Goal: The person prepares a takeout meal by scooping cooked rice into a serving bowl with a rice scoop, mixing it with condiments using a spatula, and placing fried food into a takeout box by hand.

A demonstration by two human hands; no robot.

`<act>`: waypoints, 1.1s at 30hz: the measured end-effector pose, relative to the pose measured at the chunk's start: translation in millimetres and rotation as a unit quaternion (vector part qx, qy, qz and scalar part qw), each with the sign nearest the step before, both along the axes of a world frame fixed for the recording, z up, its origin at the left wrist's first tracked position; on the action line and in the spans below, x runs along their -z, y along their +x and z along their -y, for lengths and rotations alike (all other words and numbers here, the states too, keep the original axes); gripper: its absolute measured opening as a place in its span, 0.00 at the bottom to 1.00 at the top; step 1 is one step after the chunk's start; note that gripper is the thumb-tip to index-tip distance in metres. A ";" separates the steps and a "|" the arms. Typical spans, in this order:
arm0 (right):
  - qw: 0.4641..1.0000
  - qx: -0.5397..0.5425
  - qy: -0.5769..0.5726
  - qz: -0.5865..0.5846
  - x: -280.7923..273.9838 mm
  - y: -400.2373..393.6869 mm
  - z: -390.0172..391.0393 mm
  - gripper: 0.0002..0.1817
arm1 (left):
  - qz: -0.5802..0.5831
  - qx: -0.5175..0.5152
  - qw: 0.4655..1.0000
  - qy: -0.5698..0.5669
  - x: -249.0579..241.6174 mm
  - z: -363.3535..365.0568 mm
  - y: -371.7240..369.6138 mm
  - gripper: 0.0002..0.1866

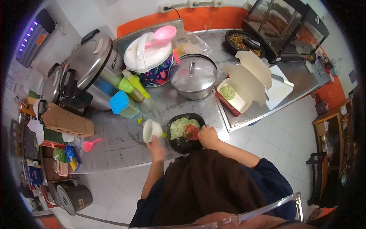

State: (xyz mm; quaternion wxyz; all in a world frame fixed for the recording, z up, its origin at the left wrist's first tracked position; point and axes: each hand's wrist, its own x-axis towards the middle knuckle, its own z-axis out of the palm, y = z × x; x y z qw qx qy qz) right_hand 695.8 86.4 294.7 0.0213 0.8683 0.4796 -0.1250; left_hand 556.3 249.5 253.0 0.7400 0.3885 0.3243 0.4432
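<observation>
Closed around the lower side of a white bowl [152, 131], my left hand [156, 148] holds it tilted just left of a black dish. That black dish [176, 145] contains pale green rice [177, 128]. My right hand [208, 137] grips a red scoop [190, 132], whose head is down in the rice. Beyond the dish stands a lidded metal pot [193, 78]. An open cardboard box [233, 103] at the right holds a round green rice mound [227, 92].
A large steel cooker [93, 65], a floral rice container [154, 70] and a blue-lidded tub [124, 105] stand at the back left. Stacked brown boxes [68, 120] and a pink spoon [91, 144] are at the left. A knife [280, 78] lies on a white board [279, 91] at the right.
</observation>
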 end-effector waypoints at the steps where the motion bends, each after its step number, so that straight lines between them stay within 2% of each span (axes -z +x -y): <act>1: 1.000 0.012 0.012 -0.015 1.6 -1.2 0.2 0.07 | -0.031 -0.004 0.999 -0.010 6.1 1.7 2.9 0.23; 2: 0.999 0.035 0.027 -0.023 -5.6 0.3 -0.1 0.07 | -0.031 -0.003 0.999 -0.017 14.6 3.2 6.0 0.23; 4: 0.996 0.071 0.060 -0.019 -37.2 2.8 -1.8 0.07 | -0.010 0.088 0.996 0.017 30.7 7.9 12.0 0.23; 5: 0.997 0.045 0.062 -0.001 -50.7 6.6 -1.6 0.05 | -0.008 0.091 0.996 0.010 28.1 10.6 13.6 0.23; 7: 0.997 0.053 -0.018 0.059 -60.7 6.1 -13.6 0.03 | -0.023 0.133 0.991 0.008 12.8 13.4 18.5 0.24; 9: 0.992 0.062 -0.029 0.105 -37.8 1.6 -30.5 0.04 | -0.026 0.133 0.991 0.002 10.7 11.7 24.9 0.25; 10: 0.988 0.065 -0.087 0.108 -28.0 -3.4 -41.4 0.08 | -0.026 0.125 0.992 -0.004 11.7 11.7 26.8 0.25; 11: 0.988 0.067 -0.093 0.105 -15.4 -9.4 -47.6 0.08 | -0.030 0.119 0.992 -0.011 13.4 12.9 25.9 0.25; 13: 0.991 -0.043 -0.018 0.124 7.5 -20.6 -53.8 0.16 | -0.036 0.105 0.994 -0.017 19.6 12.8 30.5 0.25; 14: 0.990 -0.056 -0.030 0.126 0.7 -32.4 -52.3 0.23 | -0.039 0.087 0.995 -0.018 21.8 13.4 32.5 0.25; 17: 0.993 -0.057 0.009 0.103 7.7 -25.2 -28.5 0.25 | -0.046 0.075 0.996 0.021 21.5 15.1 32.5 0.25; 18: 0.996 -0.047 0.011 0.076 -12.0 -20.4 -24.1 0.25 | -0.047 0.077 0.996 0.019 21.1 16.1 31.9 0.25; 19: 0.998 -0.018 -0.047 0.033 -32.2 -12.5 -25.1 0.24 | -0.057 0.061 0.996 0.034 20.5 17.4 32.8 0.25; 21: 0.998 0.015 -0.014 0.051 -54.6 -2.4 -31.1 0.22 | -0.067 0.048 0.995 0.048 18.1 18.8 34.0 0.24; 25: 0.994 0.013 0.015 0.110 8.6 -25.5 -52.1 0.22 | -0.046 0.041 0.998 0.027 14.4 20.8 35.7 0.24; 26: 0.995 -0.013 0.026 0.093 9.9 -37.3 -46.6 0.22 | -0.045 0.042 0.998 0.019 14.1 20.7 36.8 0.25; 30: 0.995 -0.083 0.053 0.028 -16.2 -47.6 -10.1 0.25 | -0.061 0.045 0.994 0.073 22.9 28.6 41.4 0.28; 33: 0.999 -0.039 -0.014 0.023 -40.4 -35.9 1.6 0.26 | -0.065 0.014 0.993 0.094 20.5 29.9 43.7 0.30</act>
